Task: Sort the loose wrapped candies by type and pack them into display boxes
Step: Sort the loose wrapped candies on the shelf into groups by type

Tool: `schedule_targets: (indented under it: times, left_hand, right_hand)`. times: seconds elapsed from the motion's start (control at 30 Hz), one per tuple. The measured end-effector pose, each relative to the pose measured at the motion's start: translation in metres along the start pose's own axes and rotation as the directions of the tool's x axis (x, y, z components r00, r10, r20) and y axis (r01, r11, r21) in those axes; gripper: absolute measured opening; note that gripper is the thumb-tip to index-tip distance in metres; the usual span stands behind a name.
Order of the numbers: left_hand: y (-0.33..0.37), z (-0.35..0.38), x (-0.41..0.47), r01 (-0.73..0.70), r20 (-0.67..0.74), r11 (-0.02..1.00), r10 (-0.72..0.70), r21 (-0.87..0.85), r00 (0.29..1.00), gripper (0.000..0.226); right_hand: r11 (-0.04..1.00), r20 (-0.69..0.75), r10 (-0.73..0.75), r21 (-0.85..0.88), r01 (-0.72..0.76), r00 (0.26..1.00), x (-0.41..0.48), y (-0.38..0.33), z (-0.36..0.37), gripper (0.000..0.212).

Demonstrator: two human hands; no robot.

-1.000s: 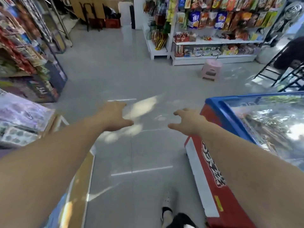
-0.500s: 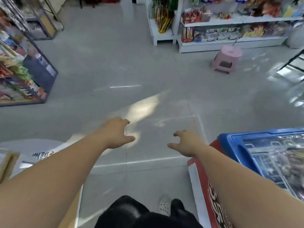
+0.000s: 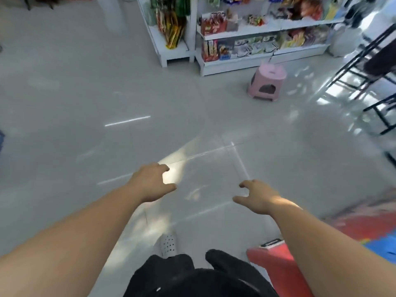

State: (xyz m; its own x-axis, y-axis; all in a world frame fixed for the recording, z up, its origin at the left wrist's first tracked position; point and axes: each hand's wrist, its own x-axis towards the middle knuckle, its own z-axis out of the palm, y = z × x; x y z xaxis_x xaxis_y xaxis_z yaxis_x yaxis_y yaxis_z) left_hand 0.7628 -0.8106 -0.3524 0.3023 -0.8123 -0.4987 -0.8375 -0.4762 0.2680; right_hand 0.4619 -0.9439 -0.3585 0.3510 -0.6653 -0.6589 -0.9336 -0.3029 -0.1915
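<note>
Head view down onto grey shop floor [image 3: 85, 103]. Left grip [image 3: 150, 183] at lower centre, right grip [image 3: 257, 196] to its right, both released, fingers loosely curled, grasping nothing. Pink stool [image 3: 267, 82] upper right, near white shelves [image 3: 231, 65] of blurred packets; candies not distinguishable.

The left hand [image 3: 150, 183] and right hand [image 3: 257, 198] are bare, as are the forearms behind them. Below and between the hands, loose black trousers [image 3: 192, 279] cover the legs. One foot wears a white clog [image 3: 169, 245] dotted with round holes.
</note>
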Motion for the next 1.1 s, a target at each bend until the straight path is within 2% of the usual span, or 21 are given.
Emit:
schedule_targets:
  times: [0.2, 0.4, 0.47, 0.57, 0.7, 0.83, 1.1]
  left_hand:
    - [0.012, -0.080, 0.130, -0.053, 0.057, 0.994, 0.048, 0.093, 0.997, 0.072]
    - [0.090, -0.131, 0.272, -0.169, 0.123, 0.960, 0.144, 0.222, 0.982, 0.083]
    - [0.123, -0.141, 0.315, -0.185, 0.125, 0.953, 0.158, 0.242, 0.979, 0.080]
    - [0.175, -0.157, 0.372, -0.178, 0.147, 0.956, 0.147, 0.234, 0.978, 0.074]
    - [0.243, -0.183, 0.450, -0.201, 0.228, 0.954, 0.150, 0.221, 0.962, 0.078]
    - [0.308, -0.204, 0.522, -0.253, 0.219, 0.941, 0.204, 0.226, 0.954, 0.075]
    - [0.397, -0.248, 0.686, -0.274, 0.273, 0.950, 0.228, 0.146, 0.935, 0.074]
  right_hand:
    - [0.984, -0.036, 0.105, 0.148, -0.099, 0.994, 0.077, 0.002, -0.070, 0.072]
    - [0.956, -0.053, 0.160, 0.257, -0.141, 0.986, 0.179, 0.044, -0.141, 0.071]
    - [0.944, -0.048, 0.163, 0.297, -0.142, 0.985, 0.215, 0.064, -0.170, 0.071]
    - [0.918, -0.014, 0.162, 0.370, -0.145, 0.987, 0.261, 0.098, -0.221, 0.066]
    - [0.941, 0.007, 0.158, 0.301, -0.153, 0.987, 0.315, 0.141, -0.285, 0.066]
    - [0.934, -0.002, 0.150, 0.329, -0.141, 0.989, 0.371, 0.174, -0.342, 0.068]
    - [0.900, -0.015, 0.214, 0.392, -0.191, 0.977, 0.494, 0.227, -0.454, 0.068]
